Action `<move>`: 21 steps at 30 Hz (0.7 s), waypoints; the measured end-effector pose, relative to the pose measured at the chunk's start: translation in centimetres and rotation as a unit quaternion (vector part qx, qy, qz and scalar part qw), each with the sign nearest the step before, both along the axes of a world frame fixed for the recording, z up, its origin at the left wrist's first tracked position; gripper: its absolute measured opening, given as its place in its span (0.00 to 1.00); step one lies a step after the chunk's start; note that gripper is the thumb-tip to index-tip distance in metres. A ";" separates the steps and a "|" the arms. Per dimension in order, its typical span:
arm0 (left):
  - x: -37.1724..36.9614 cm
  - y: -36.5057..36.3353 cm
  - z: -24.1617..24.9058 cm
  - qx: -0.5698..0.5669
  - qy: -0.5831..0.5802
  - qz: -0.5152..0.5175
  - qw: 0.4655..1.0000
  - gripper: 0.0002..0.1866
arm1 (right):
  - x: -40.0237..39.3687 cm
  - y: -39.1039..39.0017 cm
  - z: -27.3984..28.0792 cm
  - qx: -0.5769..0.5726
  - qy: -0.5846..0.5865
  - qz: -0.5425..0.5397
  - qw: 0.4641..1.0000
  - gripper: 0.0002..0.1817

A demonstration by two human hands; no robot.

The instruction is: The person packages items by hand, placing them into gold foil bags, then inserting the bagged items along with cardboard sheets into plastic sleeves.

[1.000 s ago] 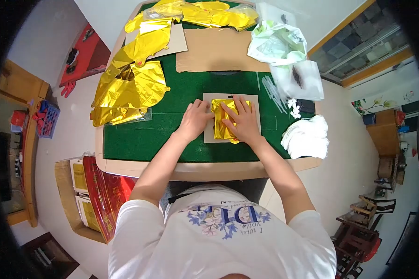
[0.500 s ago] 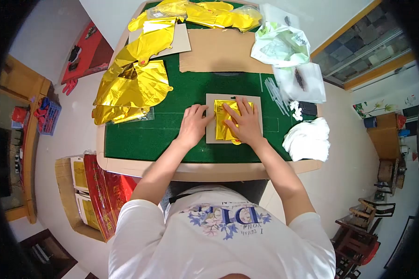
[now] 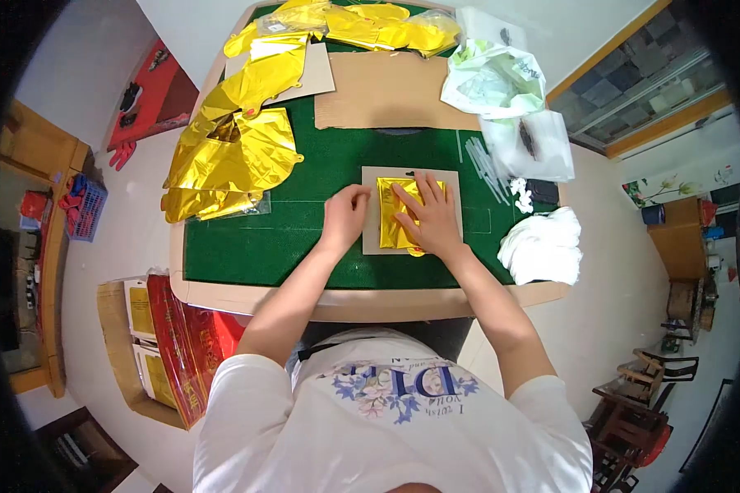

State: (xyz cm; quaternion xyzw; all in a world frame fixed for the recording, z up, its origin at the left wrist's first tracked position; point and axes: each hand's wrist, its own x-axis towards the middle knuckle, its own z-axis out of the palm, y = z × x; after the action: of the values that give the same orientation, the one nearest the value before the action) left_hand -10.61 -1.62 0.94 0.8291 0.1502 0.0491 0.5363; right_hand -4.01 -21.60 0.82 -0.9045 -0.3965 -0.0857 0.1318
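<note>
A folded gold foil balloon (image 3: 394, 226) lies flat on a square of grey-brown cardboard (image 3: 372, 182) that has a hanging slot at its far edge. Fingers spread, my right hand (image 3: 432, 218) rests on the foil. Just left of the cardboard is my left hand (image 3: 345, 216), its fingers curled in near the card's edge; whatever they may hold is hidden. A small round yellow tab (image 3: 417, 253) sticks out from the foil at the near edge of the cardboard.
Gold foil balloons (image 3: 230, 156) are piled at the left of the green table (image 3: 321, 275). Behind lies a brown cardboard sheet (image 3: 395, 86). At the right are a plastic bag (image 3: 493, 82), clear strips (image 3: 487, 168) and a white cloth (image 3: 541, 248). An open carton (image 3: 144, 394) stands on the floor.
My left hand's fingers, spread beside the cardboard's left edge before, are now curled in. My right hand stays on the foil.
</note>
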 end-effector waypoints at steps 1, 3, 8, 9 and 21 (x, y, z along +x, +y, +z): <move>0.4 0.0 -0.3 0.000 0.001 0.000 1.000 0.13 | -0.1 0.0 0.1 -0.003 0.002 0.003 1.000 0.29; 1.2 0.0 -0.6 -0.214 0.000 0.029 0.976 0.14 | 0.0 -0.1 0.1 -0.003 0.005 0.003 1.000 0.29; 1.7 -1.0 0.2 -0.339 0.041 0.018 0.940 0.16 | 0.0 0.0 0.0 0.006 0.002 0.005 1.000 0.29; 1.7 -1.1 0.2 -0.354 0.046 0.004 0.934 0.17 | 0.0 0.0 0.0 0.008 0.001 0.004 1.000 0.29; 1.7 -0.2 1.1 -0.275 0.059 0.001 0.960 0.17 | 0.1 -0.1 0.0 0.000 0.008 0.000 1.000 0.28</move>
State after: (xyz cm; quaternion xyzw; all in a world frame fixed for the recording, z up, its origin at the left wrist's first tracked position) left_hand -8.86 -1.82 2.09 0.6507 0.1897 -0.0425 0.7341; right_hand -3.92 -21.65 0.85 -0.9051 -0.3954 -0.0787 0.1352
